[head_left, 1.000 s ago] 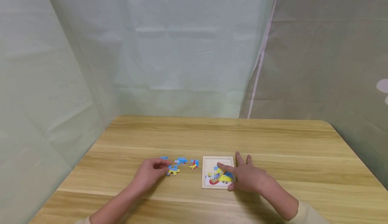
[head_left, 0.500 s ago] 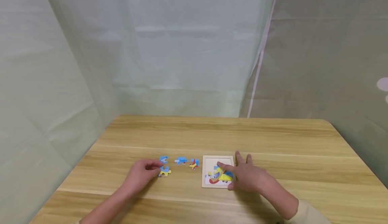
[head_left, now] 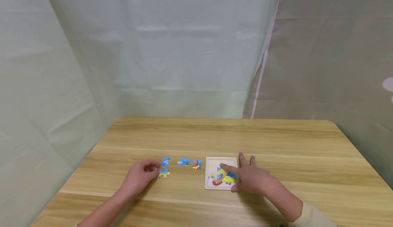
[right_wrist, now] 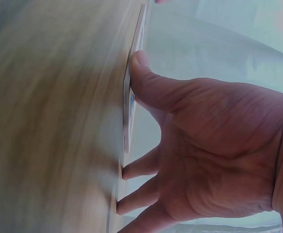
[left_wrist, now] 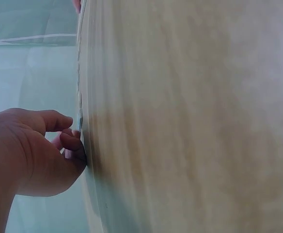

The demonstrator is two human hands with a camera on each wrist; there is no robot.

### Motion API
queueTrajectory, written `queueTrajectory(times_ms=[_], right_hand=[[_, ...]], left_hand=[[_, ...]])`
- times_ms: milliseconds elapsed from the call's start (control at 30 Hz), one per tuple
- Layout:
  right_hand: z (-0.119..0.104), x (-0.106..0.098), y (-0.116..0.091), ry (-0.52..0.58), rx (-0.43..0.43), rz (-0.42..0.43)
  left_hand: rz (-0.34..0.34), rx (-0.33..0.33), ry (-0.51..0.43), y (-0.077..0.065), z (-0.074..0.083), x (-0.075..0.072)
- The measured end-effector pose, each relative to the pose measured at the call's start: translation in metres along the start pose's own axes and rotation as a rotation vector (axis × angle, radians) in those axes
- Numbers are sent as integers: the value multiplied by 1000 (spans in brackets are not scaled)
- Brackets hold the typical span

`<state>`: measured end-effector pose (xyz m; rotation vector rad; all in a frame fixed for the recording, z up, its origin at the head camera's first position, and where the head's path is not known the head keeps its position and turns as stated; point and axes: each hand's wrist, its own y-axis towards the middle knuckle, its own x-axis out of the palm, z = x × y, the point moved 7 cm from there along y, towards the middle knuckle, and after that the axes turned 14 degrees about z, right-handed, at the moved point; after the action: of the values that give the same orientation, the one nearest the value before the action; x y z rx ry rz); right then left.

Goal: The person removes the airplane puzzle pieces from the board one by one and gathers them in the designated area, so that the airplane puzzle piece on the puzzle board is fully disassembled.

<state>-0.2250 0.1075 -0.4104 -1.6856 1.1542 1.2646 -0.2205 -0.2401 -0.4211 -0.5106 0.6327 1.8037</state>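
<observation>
Your left hand [head_left: 138,177] bends low over the wood-grain table [head_left: 190,208], fingertips and thumb at the left edge of a yellow-and-blue puzzle piece [head_left: 164,174]; the fingers are curled, though whether they pinch the piece you cannot tell from these views; a blue piece [head_left: 165,162] lies just beyond it, with a second blue piece [head_left: 184,161] and a blue, red and yellow piece [head_left: 197,165] farther right, near the square wooden frame [head_left: 207,175]; your right hand [head_left: 254,180] spreads at the frame's right side, fingers apart and extended, the index finger reaching over the partly filled picture [head_left: 228,179] inside, the thumb at the near right corner; a pale sleeve [head_left: 311,216] shows at your right wrist, while grey fabric [head_left: 196,49] hangs behind the table
</observation>
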Motion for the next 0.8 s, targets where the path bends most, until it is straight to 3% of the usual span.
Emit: queueTrajectory(times_ms=[167, 333, 667, 800], right_hand=[[1, 0, 0, -3, 14, 7], [2, 0, 1, 0, 28, 5], [2, 0, -1, -28, 40, -12], [2, 1, -1, -25, 48, -14]], left_hand=[[19, -22, -31, -1, 2, 0], [17, 0, -56, -2, 11, 6], [-7, 70, -117, -10, 45, 32], [-57, 94, -148, -12, 60, 46]])
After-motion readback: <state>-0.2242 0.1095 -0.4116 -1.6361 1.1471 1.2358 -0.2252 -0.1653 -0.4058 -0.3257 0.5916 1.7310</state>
